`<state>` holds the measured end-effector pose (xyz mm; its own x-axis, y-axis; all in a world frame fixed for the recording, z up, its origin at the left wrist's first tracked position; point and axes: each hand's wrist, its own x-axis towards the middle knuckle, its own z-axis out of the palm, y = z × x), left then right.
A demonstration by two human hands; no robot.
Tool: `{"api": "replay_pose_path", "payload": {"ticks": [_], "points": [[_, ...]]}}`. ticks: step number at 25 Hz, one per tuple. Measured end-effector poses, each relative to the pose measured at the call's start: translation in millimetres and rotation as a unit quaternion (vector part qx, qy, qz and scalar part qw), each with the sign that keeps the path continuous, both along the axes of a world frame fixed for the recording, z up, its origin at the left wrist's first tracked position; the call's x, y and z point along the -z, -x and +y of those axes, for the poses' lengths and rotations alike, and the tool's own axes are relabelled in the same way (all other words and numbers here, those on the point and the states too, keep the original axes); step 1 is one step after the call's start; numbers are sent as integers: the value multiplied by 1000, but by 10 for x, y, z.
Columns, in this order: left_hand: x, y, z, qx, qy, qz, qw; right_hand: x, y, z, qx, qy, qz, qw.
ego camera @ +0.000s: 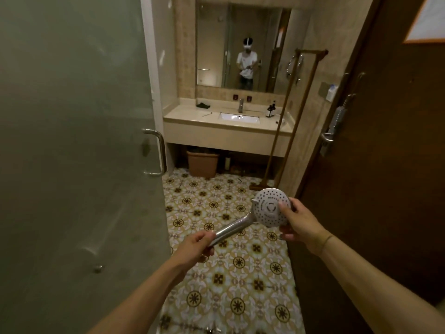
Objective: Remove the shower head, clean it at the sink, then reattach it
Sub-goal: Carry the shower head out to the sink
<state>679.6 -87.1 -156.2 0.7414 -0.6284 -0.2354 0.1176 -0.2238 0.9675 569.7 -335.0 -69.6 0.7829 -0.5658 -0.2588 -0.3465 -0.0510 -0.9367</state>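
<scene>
A chrome shower head (267,208) with a round perforated white face is held above the patterned floor, free of any hose. My left hand (196,247) grips the lower end of its handle. My right hand (297,221) holds the round head at its right rim, thumb lying on the face. Straight ahead, some distance off, a white sink basin (238,118) is set into a beige counter (192,115), with a chrome tap (241,105) behind it.
A frosted glass shower door (72,141) with a metal handle (157,153) fills the left side. A brown wooden door (385,165) stands on the right. A wooden towel ladder (286,116) leans by the counter, a bin (202,163) beneath it, dark bottles (271,110) on top.
</scene>
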Motion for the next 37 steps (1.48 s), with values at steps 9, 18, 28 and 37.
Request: {"api": "replay_pose_path", "payload": {"ticks": [9, 18, 28, 37], "points": [[115, -1179, -1399, 43, -58, 14, 997, 422, -1312, -1496, 34, -132, -53, 989], [130, -2198, -2816, 19, -95, -5, 995, 479, -2136, -2931, 29, -110, -43, 993], [389, -3847, -3341, 38, -81, 2, 996, 599, -3918, -3507, 23, -90, -32, 995], [318, -6142, -3718, 89, -84, 22, 992, 411, -6190, -3806, 43, -52, -29, 997]]}}
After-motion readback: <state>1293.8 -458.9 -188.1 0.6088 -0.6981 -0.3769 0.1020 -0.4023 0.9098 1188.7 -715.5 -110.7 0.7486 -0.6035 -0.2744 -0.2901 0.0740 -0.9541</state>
